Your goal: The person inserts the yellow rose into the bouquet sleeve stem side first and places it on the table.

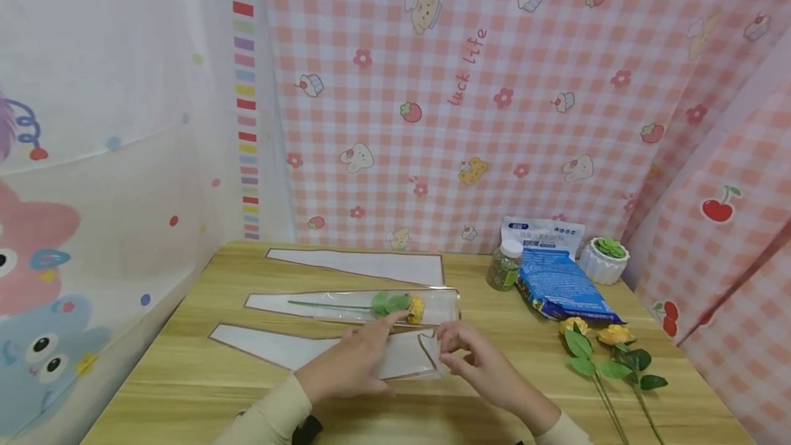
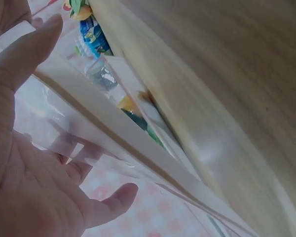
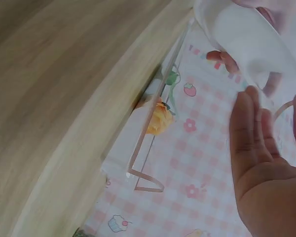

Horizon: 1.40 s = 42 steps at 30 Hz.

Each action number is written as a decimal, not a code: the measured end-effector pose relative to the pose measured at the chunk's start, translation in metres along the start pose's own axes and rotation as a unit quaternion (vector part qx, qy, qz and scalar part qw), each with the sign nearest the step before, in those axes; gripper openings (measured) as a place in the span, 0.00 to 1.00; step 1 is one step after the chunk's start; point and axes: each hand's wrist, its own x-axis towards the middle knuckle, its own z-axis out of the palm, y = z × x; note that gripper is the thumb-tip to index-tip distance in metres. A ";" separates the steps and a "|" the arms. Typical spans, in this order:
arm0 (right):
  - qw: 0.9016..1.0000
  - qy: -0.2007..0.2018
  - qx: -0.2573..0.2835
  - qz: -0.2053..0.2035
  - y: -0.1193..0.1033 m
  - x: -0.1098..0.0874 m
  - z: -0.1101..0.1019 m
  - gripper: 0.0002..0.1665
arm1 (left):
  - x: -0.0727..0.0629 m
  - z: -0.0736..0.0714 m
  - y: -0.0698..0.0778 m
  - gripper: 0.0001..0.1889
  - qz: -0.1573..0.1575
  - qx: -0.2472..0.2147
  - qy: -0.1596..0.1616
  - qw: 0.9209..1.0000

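Over a wood-grain tabletop (image 1: 494,414), your left hand (image 1: 351,362) loosely holds a tapered, brown-edged, white-and-clear plastic sleeve (image 1: 404,356); grip unclear in your right hand (image 1: 485,366).

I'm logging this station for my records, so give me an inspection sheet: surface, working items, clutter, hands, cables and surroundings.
Surface: wood-grain table.
Job's things: far sleeve flat; middle sleeve with a yellow rose inside; nearest sleeve in hand; a loose rose beside another loose rose at right.
Clutter: lidded jar, blue packet, white pouch and potted succulent, grouped at back right.
Hands: left hand holds the nearest sleeve; right hand at its wide end, pinch unclear.
Cables: nothing seen.
Surroundings: pink-checked curtain behind, white printed curtain at left.
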 end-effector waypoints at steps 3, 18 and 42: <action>0.998 -0.006 -0.042 -0.039 0.003 -0.001 -0.001 0.03 | -0.002 -0.003 -0.001 0.67 0.004 -0.004 -0.001 1.000; 0.992 -0.092 0.061 0.055 0.013 0.005 0.002 0.51 | -0.004 0.001 0.002 0.72 0.053 0.036 0.029 0.998; 0.989 -0.073 0.092 0.092 0.008 0.009 0.001 0.48 | 0.002 0.001 0.002 0.58 0.059 0.105 0.038 0.992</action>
